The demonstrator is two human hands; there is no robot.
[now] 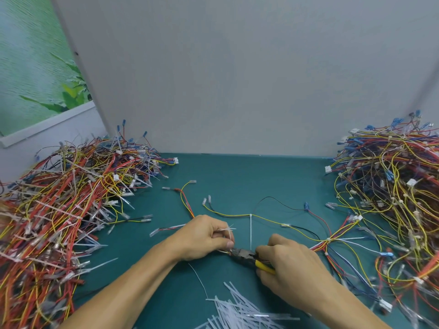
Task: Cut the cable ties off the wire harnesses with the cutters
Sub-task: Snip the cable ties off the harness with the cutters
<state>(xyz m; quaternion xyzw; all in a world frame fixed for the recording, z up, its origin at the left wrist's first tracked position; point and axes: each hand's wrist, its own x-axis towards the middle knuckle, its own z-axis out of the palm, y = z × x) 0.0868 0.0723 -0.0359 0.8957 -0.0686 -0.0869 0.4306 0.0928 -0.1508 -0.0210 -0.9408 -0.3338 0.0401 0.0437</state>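
My right hand (287, 264) grips yellow-handled cutters (247, 256), whose dark jaws point left and meet the wires just under my left thumb. My left hand (204, 236) pinches a wire harness there, with white cable tie tails (228, 229) sticking out above its fingers. The harness (268, 218) spreads over the green table as yellow, black, red and blue wires. One white cable tie (251, 231) on it stands straight toward me.
A big heap of harnesses (61, 205) fills the left side, and another heap (392, 191) fills the right. Cut white tie pieces (240, 309) lie piled at the near edge. A grey wall (237, 79) closes the back of the green table (237, 176).
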